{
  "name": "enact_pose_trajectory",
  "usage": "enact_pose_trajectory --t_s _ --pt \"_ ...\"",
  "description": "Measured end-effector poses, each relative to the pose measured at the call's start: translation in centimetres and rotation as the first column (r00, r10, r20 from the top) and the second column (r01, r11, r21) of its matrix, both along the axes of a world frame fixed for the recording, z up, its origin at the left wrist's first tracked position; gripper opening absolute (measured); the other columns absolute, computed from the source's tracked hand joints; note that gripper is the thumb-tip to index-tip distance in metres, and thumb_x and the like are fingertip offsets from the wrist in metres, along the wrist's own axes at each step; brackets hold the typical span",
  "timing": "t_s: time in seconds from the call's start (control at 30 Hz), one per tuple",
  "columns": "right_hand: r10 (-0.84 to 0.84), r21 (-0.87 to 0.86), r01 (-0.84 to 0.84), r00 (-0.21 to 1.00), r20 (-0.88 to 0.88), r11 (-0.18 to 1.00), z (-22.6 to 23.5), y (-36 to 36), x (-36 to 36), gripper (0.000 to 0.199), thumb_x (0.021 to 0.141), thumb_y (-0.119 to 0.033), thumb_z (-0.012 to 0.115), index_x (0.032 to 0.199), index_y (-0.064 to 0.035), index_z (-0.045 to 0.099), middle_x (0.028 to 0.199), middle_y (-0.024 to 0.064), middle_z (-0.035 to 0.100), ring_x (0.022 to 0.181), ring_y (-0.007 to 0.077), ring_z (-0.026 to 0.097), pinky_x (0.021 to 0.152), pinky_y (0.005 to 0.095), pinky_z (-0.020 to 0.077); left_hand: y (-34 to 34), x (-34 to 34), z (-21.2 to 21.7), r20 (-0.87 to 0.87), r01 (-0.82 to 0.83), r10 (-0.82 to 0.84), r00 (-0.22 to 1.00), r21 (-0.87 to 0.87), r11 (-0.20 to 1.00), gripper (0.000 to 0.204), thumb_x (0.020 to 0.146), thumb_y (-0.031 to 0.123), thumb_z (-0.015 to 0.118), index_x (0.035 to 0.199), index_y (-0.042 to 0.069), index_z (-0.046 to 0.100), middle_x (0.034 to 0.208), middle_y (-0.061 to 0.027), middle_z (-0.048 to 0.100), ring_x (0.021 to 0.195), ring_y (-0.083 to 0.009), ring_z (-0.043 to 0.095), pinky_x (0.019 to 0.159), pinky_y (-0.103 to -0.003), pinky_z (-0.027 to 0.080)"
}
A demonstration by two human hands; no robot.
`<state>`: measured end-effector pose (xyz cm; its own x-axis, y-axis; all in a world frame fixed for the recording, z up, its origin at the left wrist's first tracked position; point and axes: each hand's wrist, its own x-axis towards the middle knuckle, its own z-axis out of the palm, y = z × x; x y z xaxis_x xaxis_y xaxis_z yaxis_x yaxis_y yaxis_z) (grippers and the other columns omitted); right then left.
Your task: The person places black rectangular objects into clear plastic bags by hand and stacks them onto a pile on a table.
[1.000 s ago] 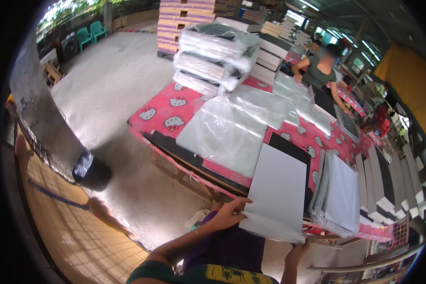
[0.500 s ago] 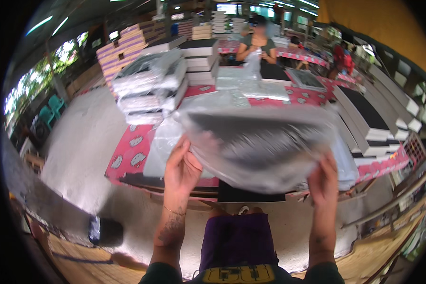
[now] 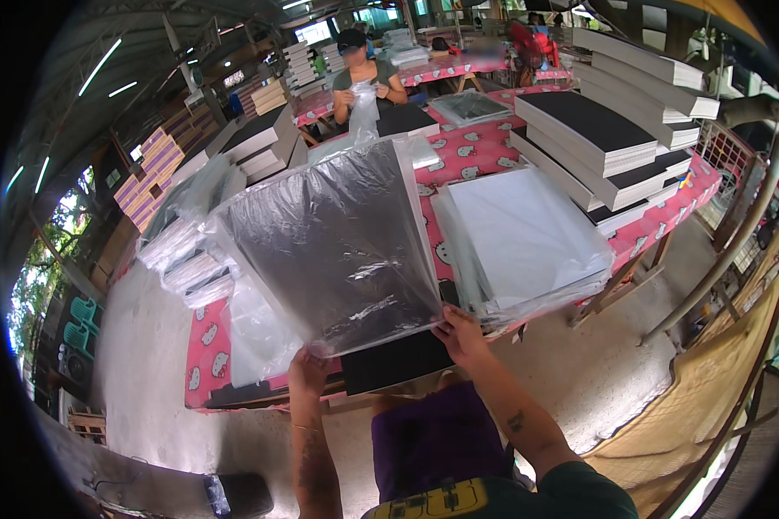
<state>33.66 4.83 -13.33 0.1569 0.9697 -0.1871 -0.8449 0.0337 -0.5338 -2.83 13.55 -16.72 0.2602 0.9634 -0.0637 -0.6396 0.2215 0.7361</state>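
A wide black sheet in a clear plastic bag (image 3: 342, 246) is tilted up over the table in front of me. Its near left corner is pinched by my left hand (image 3: 309, 372). My right hand (image 3: 461, 336) grips its near right corner, thumb and fingers closed on the plastic. Under its near edge lies a bare black sheet (image 3: 398, 363) at the table's front. Loose clear plastic (image 3: 255, 337) spreads on the left. To the right of the bagged sheet rests a pile of pale sheets in clear plastic (image 3: 537, 229).
Pink patterned cloth covers the table (image 3: 203, 359). Black-topped stacks (image 3: 584, 134) rise at the right; plastic-wrapped packs (image 3: 190, 246) are piled at the left. Across the table, another person (image 3: 368, 82) handles clear plastic. Teal chairs (image 3: 80, 320) stand on the floor at the far left.
The bagged black sheet has swung from a sagging, edge-on hold to a spread, upward-tilted one. Both hands have come lower and closer together. My view has turned to the right.
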Motion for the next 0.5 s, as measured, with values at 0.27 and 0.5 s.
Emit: enact_pose_trajectory --t_s 0.27,0.5 --pt "-0.093 0.032 0.090 0.839 0.536 0.995 1.4 -0.6 -0.4 0.040 0.091 -0.033 0.062 0.113 0.0008 0.060 0.079 -0.0048 0.055 0.074 0.0055 0.049 0.070 0.0224 0.0420 -2.3 7.7 9.7 -0.358 -0.175 0.407 0.840 0.532 0.829 0.043 0.090 0.013 0.062 0.128 0.002 0.046 0.121 -0.0077 0.053 0.108 -0.0156 0.050 0.093 -0.029 0.037" --pt "-0.404 0.107 0.390 0.894 0.195 0.914 4.5 -3.3 1.4 0.043 0.090 -0.044 0.059 0.112 -0.0074 0.055 0.103 0.0014 0.056 0.101 0.0141 0.050 0.086 0.0326 0.0404 -3.5 15.1 17.1 -0.056 -0.341 0.403 0.913 0.435 0.833 0.034 0.089 0.010 0.063 0.120 0.002 0.050 0.110 -0.0050 0.058 0.098 -0.0122 0.052 0.088 -0.027 0.039"
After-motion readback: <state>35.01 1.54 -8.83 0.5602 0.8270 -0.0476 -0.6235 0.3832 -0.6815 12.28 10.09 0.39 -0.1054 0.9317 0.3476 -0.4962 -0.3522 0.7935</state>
